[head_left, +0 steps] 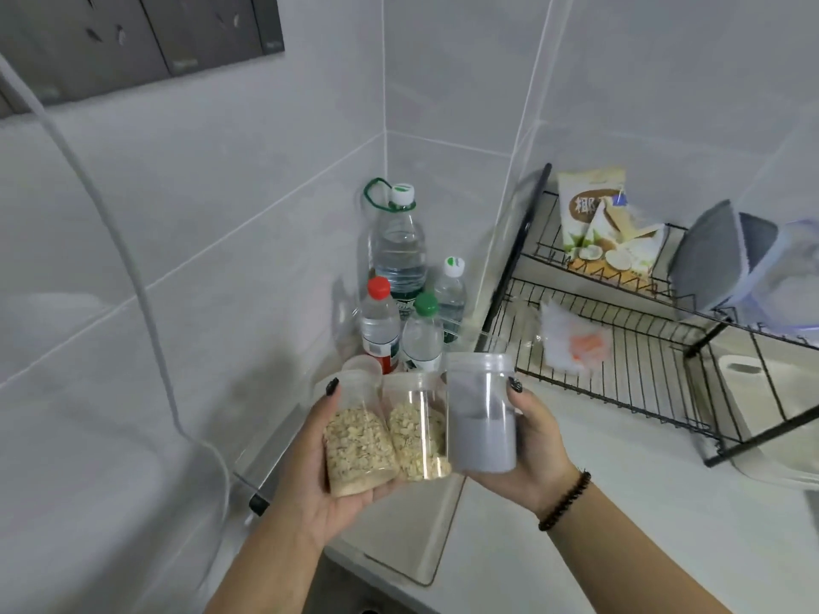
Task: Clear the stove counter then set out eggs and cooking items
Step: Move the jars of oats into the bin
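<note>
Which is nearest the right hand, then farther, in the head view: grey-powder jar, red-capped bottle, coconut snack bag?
1. Grey-powder jar, gripped in the right hand.
2. Red-capped bottle, behind, to its left.
3. Coconut snack bag, upper rack shelf, rear right.

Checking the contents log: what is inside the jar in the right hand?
The jar in the right hand holds grey powder, filling roughly its lower half; the upper half looks empty. The fingers hide part of its far side.

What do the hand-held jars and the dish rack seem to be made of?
Jars: probably clear plastic, glossy; contents show through, with translucent lids.
Dish rack: likely metal wire with a matte black coating; thin rigid rods.
</note>
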